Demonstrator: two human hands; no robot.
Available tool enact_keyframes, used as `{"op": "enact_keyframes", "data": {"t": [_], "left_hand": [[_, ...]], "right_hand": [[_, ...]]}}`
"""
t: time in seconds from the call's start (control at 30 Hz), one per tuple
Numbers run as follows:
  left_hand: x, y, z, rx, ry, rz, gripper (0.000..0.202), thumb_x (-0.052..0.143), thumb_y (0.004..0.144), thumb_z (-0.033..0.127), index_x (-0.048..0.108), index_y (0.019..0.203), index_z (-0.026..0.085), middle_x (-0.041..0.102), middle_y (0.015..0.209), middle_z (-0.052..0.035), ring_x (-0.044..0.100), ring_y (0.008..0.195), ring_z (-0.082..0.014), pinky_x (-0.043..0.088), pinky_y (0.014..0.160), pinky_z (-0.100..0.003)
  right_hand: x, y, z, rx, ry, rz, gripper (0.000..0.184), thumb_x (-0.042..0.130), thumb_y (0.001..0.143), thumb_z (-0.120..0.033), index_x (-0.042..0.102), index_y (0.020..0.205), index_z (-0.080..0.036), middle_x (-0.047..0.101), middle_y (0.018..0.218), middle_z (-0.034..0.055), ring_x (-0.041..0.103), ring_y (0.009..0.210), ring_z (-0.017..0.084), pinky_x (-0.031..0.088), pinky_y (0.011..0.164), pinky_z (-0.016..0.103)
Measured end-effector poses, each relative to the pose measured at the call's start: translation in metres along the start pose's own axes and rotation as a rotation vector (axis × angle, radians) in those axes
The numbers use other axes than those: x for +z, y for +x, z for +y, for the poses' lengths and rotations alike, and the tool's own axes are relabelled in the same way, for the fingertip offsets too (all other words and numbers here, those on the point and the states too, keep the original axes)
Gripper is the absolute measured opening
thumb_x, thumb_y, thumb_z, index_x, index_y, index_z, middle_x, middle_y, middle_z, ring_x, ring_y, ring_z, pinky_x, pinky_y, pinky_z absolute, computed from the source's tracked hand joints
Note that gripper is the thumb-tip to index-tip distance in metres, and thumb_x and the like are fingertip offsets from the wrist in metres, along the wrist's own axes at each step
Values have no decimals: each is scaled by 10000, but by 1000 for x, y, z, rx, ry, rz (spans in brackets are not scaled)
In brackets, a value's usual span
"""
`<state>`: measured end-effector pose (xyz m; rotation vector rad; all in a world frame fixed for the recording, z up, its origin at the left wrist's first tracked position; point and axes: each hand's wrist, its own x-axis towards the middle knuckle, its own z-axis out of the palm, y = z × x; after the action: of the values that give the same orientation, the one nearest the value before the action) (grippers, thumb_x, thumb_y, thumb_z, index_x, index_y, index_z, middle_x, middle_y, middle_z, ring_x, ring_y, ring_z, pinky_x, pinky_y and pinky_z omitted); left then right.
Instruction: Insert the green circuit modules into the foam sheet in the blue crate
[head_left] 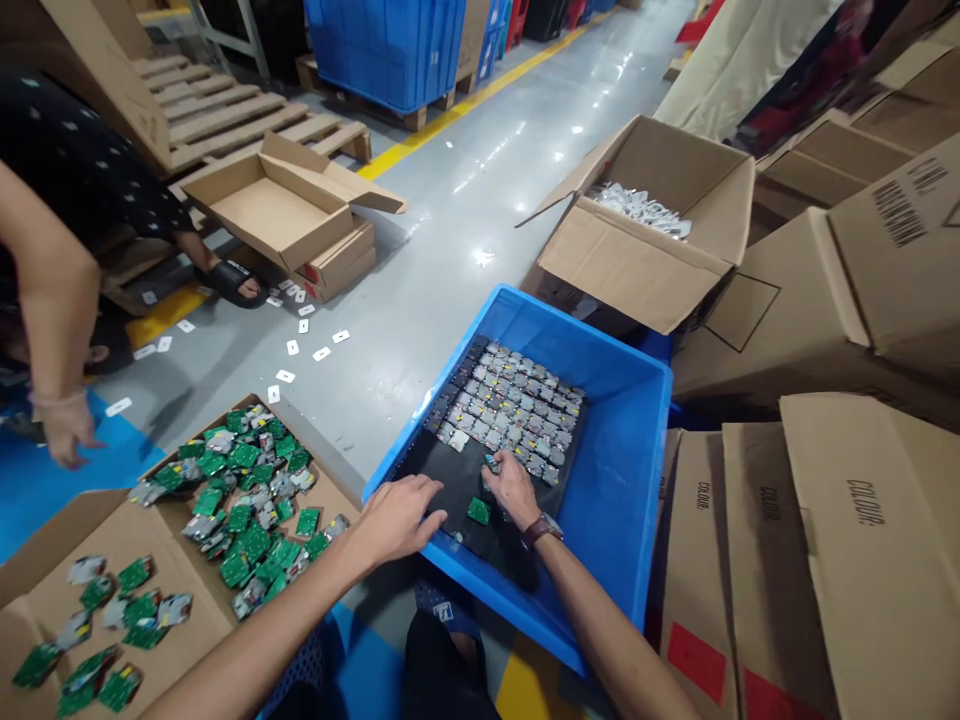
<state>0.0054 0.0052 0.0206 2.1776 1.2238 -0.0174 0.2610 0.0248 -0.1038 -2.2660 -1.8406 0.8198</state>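
One small green circuit board (pixel 478 511) lies loose on the black tray (pixel 457 480) between our two hands, on the tray's bare near part, with the rows of filled slots (pixel 510 405) beyond it. We judge it light, thin and stiff, with hard edges and small parts on its face that would suffer from a pinch or a scrape, so the sensible hold is by two opposite edges, fingertips only, keeping off the flat face; lying flat on the dark surface, it may need a fingernail under one edge to lift. Our right hand (pixel 514 487) is just beyond it, fingers curled down onto the nearest row, pressing or pinching a grey piece there; whether they truly grip it we cannot tell. Our left hand (pixel 397 517) rests flat on the tray's near left corner, fingers spread and released, holding nothing, apparently steadying the tray. The tray sits inside a blue plastic bin (pixel 622 470), tilted toward us. To the left, an open cardboard box (pixel 187 600) carries a loose heap of more green boards (pixel 240 500) and grey pieces, well apart from the bin. Further left, another person's hand (pixel 66 428) hangs open above the blue floor mat. Behind the bin stands an open carton (pixel 645 230) with white items inside, and tall closed cartons (pixel 862 540) crowd the right. Small white tags (pixel 300 345) lie scattered over the grey floor.
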Motion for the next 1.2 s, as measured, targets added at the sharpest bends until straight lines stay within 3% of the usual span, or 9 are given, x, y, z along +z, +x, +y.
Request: {"op": "enact_keyframes", "data": {"t": [0.2, 0.37, 0.53, 0.73, 0.83, 0.93, 1.07, 1.2], "left_hand": [[3, 0, -2, 19, -5, 13, 378, 505, 983, 396, 606, 1286, 195, 673, 1256, -123, 653, 1146, -281, 544, 946, -374], [4, 0, -2, 12, -4, 18, 376, 504, 985, 392, 611, 1284, 192, 674, 1261, -125, 658, 1141, -288, 551, 931, -379], [2, 0, -1, 19, 5, 7, 363, 499, 989, 389, 618, 1273, 195, 674, 1264, -118, 657, 1146, -289, 552, 930, -382], [3, 0, -1, 28, 14, 16, 363, 489, 996, 379, 617, 1276, 186, 675, 1261, -120, 649, 1157, -292, 547, 947, -393], [4, 0, -2, 33, 6, 27, 360, 508, 990, 381, 618, 1275, 190, 677, 1254, -119, 653, 1149, -289, 550, 936, -382], [5, 0, -3, 34, 5, 43, 353, 518, 987, 381, 620, 1268, 194, 679, 1245, -116, 660, 1138, -285, 554, 925, -375], [6, 0, -3, 40, 17, 51, 344, 515, 986, 373, 626, 1256, 191, 687, 1233, -111, 667, 1125, -276, 557, 919, -366], [6, 0, -3, 44, 28, 53, 350, 500, 990, 373, 628, 1258, 188, 688, 1236, -110, 671, 1110, -273, 561, 910, -369]], "right_hand": [[14, 3, 5, -293, -12, 24, 317, 585, 894, -315, 616, 1189, -205, 619, 1068, 85, 607, 983, 233, 467, 869, 336], [21, 1, 6, -294, -242, 82, 295, 616, 908, -354, 628, 1152, -188, 636, 1055, 129, 548, 1088, 300, 411, 942, 388], [24, 9, -6, -212, -287, 120, 314, 550, 961, -457, 629, 1055, -167, 659, 1005, 138, 565, 1049, 290, 392, 910, 373], [23, 8, -9, -196, -253, 174, 394, 510, 981, -481, 586, 1187, -155, 672, 1063, 150, 576, 1068, 292, 403, 914, 377], [21, -2, 4, -203, -270, 148, 444, 590, 935, -494, 566, 1217, -151, 656, 1094, 153, 575, 1076, 296, 418, 907, 372], [19, -13, 20, -205, -306, 105, 369, 650, 894, -438, 590, 1130, -160, 639, 1061, 144, 582, 1043, 294, 437, 878, 364], [20, -14, 31, -301, -187, 111, 244, 552, 934, -301, 589, 1140, -174, 618, 1057, 117, 595, 1004, 254, 468, 876, 338], [27, -5, 27, -278, -71, 182, 299, 503, 970, -379, 571, 1173, -170, 610, 1069, 128, 606, 991, 264, 498, 861, 362]]}}
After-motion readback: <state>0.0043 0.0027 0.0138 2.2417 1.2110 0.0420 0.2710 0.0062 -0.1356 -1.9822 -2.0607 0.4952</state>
